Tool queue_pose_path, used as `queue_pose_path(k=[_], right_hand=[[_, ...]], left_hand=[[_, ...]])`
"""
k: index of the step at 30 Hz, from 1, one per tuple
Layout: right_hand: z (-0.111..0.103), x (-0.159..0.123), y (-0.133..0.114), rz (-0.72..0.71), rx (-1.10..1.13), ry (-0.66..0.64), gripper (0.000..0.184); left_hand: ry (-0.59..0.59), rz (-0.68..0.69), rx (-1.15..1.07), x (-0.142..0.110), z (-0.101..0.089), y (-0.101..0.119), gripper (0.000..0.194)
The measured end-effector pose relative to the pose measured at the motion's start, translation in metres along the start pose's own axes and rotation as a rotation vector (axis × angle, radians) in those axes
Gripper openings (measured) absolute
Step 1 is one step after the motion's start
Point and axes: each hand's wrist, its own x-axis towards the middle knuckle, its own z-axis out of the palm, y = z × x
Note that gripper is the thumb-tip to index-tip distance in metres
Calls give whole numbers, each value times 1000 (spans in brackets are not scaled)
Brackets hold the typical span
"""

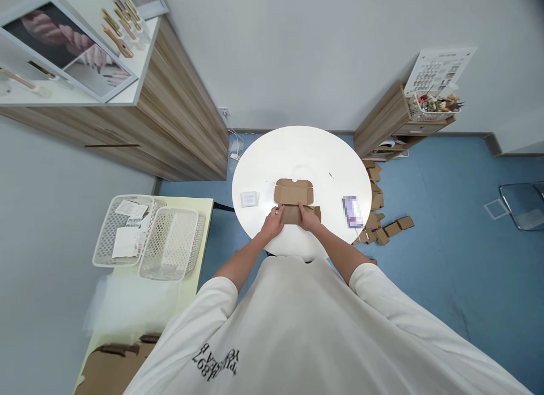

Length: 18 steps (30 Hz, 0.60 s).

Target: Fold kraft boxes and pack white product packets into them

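Closest to the camera is a big white T-shirt (310, 327), hiding part of the table's near edge. Just beyond it there's an open cardboard box (294, 192) near the middle of the round white table (297, 148), lid panel flipped to the far side. Left hand (273, 221) has its near-left side gripped, thumb on top; right hand (308, 219) is grasping the near-right side, with a bit of cardboard poking out past it.

Nothing's touching the box except the hands, tbh: a white packet (250, 199) lies off to the left, and some pixelated purple item (352, 212) sits near the right edge, can't tell what. Past that, loose cardboard boxes (376, 201) clutter the floor on the right, right up against the table's side. Over left, two white baskets (170, 242) sit on a yellowish side table (207, 204), one with papers in it. Wooden cabinet (187, 100) stands far left.
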Motion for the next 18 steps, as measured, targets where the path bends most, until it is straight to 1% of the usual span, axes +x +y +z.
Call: queue_pose_path(k=[2, 3, 5, 7, 9, 11, 14, 18], right_hand=[[0, 0, 0, -8, 5, -1, 108], [0, 0, 0, -13, 8, 2, 108], [1, 0, 0, -19, 11, 12, 108], [1, -1, 0, -17, 9, 14, 108], [2, -1, 0, -12, 6, 6, 109], [1, -1, 0, -6, 3, -8, 110], [1, -1, 0, -2, -1, -18, 112], [1, -2, 1, -3, 5, -16, 115]], left_hand=[[-13, 25, -11, 0, 1, 3, 79], [-13, 27, -23, 0, 2, 4, 80], [-5, 15, -47, -1, 4, 3, 71], [-2, -5, -53, -1, 8, 0, 57], [-21, -18, -35, 0, 11, -2, 48], [-56, -22, 1, 2, 12, -3, 47], [-115, -33, 93, 6, 10, 0, 50], [-182, -29, 278, 7, 4, 7, 40]])
